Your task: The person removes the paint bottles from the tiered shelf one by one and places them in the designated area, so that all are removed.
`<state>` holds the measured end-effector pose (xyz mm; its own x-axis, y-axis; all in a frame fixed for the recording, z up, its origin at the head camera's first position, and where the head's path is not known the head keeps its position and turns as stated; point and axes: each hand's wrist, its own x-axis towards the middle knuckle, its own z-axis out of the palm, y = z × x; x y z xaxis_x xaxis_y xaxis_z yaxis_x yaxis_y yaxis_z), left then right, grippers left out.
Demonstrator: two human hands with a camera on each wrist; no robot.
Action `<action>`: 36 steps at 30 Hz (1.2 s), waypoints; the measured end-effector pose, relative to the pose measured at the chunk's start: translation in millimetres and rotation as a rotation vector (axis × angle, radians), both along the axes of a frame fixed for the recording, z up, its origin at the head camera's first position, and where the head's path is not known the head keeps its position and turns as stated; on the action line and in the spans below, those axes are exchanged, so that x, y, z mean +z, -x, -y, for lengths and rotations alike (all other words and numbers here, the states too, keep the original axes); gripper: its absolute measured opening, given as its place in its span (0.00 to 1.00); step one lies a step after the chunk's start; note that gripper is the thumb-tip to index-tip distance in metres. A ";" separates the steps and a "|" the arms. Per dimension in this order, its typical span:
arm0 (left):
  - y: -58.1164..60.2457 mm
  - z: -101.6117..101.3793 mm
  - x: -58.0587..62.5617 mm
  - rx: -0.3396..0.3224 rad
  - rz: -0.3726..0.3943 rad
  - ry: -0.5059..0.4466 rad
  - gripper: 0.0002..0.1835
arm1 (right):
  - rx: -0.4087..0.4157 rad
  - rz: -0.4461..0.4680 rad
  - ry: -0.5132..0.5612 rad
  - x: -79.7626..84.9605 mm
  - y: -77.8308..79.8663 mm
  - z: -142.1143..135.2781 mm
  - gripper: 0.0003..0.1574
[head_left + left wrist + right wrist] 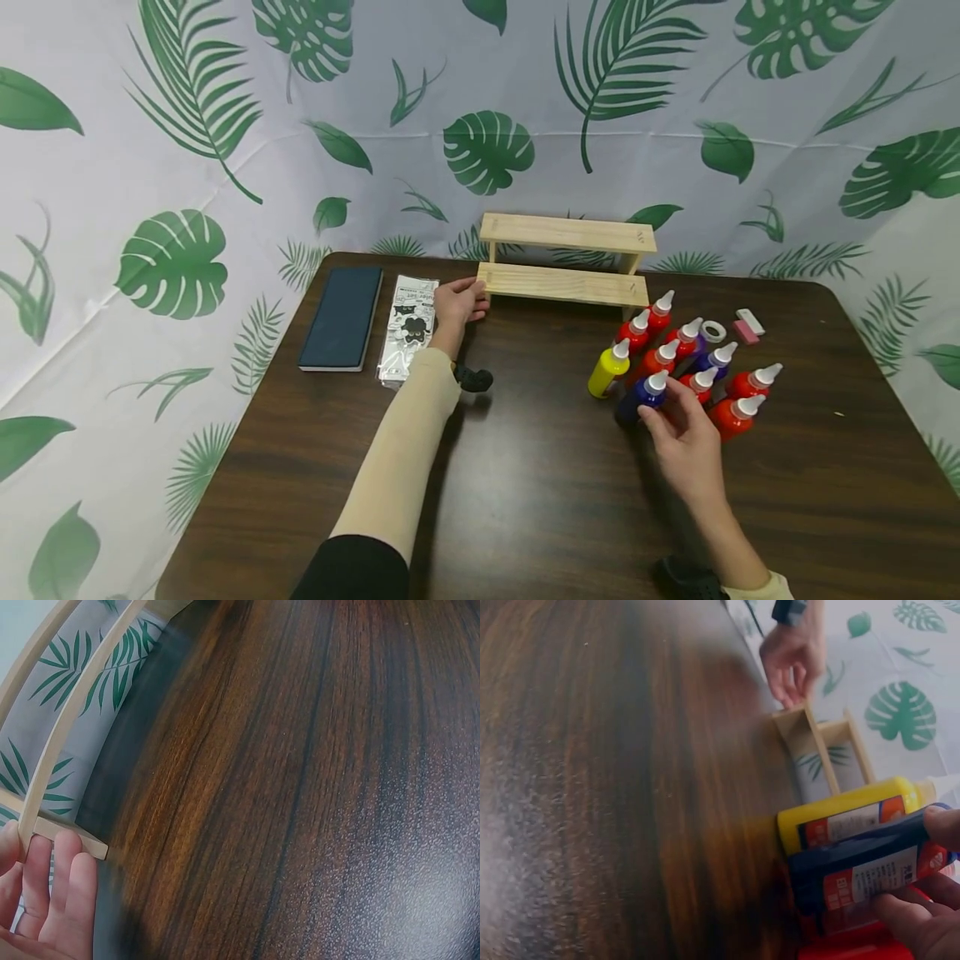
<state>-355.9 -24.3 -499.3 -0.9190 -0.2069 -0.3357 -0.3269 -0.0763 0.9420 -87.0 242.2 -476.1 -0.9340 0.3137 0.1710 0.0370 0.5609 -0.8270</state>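
Observation:
At its left end, the lower board of a two-tier wooden shelf [564, 283] is pinched by my left hand [459, 304]. The left wrist view has the thumb on one face of the board and the fingers [66, 877] beneath it. Among the bottles on the right, my right hand [686, 433] holds a dark blue bottle [639, 402] with a white nozzle cap between thumb and fingers. A yellow bottle [608, 368] stands just left of it. Several red bottles [731, 417] and a purple one [716, 360] surround that hand.
Left of the shelf lie a dark blue notebook [342, 317] and a clear packet with black cartoon prints [408, 325]. Behind the bottles are a tape roll [713, 332] and a pink-and-white eraser [747, 330]. A leaf-print cloth [405, 208] hangs behind the brown table [540, 500].

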 end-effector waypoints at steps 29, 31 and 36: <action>-4.1 3.4 -8.7 -0.025 -0.107 -0.007 0.15 | -0.077 -0.036 -0.044 -13.9 -1.4 4.9 0.36; -4.9 3.4 -10.3 -0.035 -0.138 0.004 0.16 | -0.079 -0.054 -0.048 -11.2 -3.4 4.9 0.36; -7.4 4.7 -12.9 -0.063 -0.181 0.025 0.17 | -0.069 -0.136 -0.109 3.7 -9.1 5.6 0.37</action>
